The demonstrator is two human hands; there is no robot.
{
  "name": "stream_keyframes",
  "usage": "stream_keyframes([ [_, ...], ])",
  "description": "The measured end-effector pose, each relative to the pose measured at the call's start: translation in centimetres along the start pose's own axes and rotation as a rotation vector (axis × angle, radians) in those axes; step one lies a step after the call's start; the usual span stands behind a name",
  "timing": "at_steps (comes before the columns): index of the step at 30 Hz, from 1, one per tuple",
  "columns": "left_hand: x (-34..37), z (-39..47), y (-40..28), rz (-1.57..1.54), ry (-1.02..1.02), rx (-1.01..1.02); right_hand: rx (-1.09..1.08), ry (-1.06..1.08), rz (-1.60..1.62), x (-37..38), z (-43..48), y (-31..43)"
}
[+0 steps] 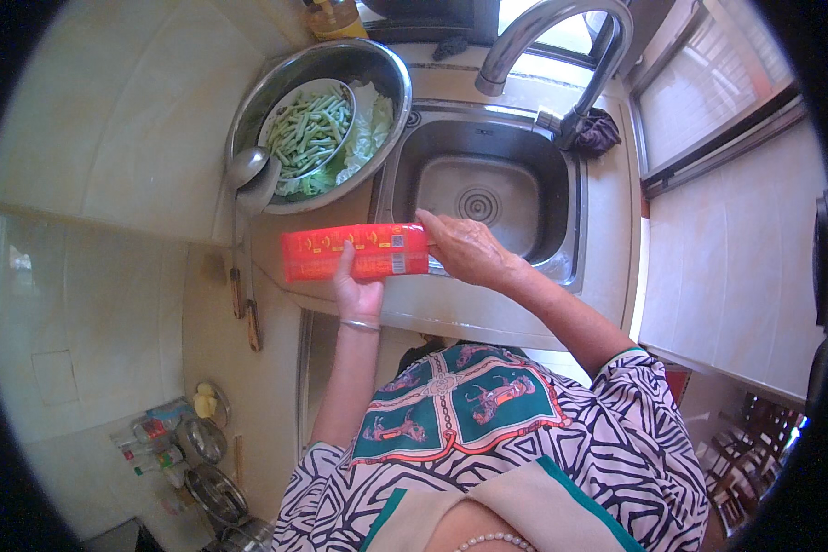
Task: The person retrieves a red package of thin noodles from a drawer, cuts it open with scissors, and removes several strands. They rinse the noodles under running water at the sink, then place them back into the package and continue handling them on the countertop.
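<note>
A long red plastic food packet (317,252) with yellow print lies across my left hand (355,286), whose thumb rests over its face. My right hand (466,248) grips the packet's right end, over the near left edge of the steel sink (573,207). Behind the packet, a large metal basin (403,90) holds a white bowl (353,114) of cut green beans (314,131) and some leafy greens (369,138). A steel ladle (248,167) and another long-handled utensil (255,196) lean on the basin's left rim.
A curved chrome faucet (559,21) arches over the sink, with a dark cloth (597,132) at its base. A bottle (334,19) stands behind the basin. Metal lids (214,491) and small packages (152,441) lie at lower left. A tiled wall borders the left side.
</note>
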State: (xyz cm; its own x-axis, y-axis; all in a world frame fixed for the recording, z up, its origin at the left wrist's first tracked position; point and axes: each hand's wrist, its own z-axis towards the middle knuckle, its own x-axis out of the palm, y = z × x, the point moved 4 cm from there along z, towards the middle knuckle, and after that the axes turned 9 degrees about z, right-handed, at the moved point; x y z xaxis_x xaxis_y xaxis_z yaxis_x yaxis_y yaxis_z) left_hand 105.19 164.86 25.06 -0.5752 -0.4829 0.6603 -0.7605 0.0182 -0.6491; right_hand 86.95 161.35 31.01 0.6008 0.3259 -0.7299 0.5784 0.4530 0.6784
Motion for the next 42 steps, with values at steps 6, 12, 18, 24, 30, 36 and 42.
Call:
stream_keyframes([
  [6, -1.4, 1.2, -0.7, -0.054, 0.008, 0.017, -0.04, -0.08, -0.002, -1.1, -0.4, 0.2],
  [12, -2.0, 1.7, -0.6, -0.061, 0.016, -0.036, 0.113, 0.311, -0.007, -1.0, 0.3, -1.2],
  [18, -1.4, 2.0, 0.1, -0.022, 0.042, -0.072, 0.267, 0.568, 0.119, -2.2, 1.1, -1.8],
  [24, -0.6, 1.5, 0.5, -0.055, 0.051, -0.131, 0.224, 0.623, 0.231, -1.1, 1.9, -2.6],
  [30, 0.3, 1.1, 0.2, -0.032, 0.033, -0.096, 0.284, 0.575, 0.34, 0.5, 2.5, -3.4],
  [36, -0.1, 1.2, -0.4, -0.045, 0.041, -0.099, 0.199, 0.502, 0.247, 0.1, 2.4, -3.0],
  [42, 0.6, 1.3, -1.7, -0.018, 0.067, -0.034, 0.251, 0.566, 0.357, -1.6, 1.8, -3.1],
])
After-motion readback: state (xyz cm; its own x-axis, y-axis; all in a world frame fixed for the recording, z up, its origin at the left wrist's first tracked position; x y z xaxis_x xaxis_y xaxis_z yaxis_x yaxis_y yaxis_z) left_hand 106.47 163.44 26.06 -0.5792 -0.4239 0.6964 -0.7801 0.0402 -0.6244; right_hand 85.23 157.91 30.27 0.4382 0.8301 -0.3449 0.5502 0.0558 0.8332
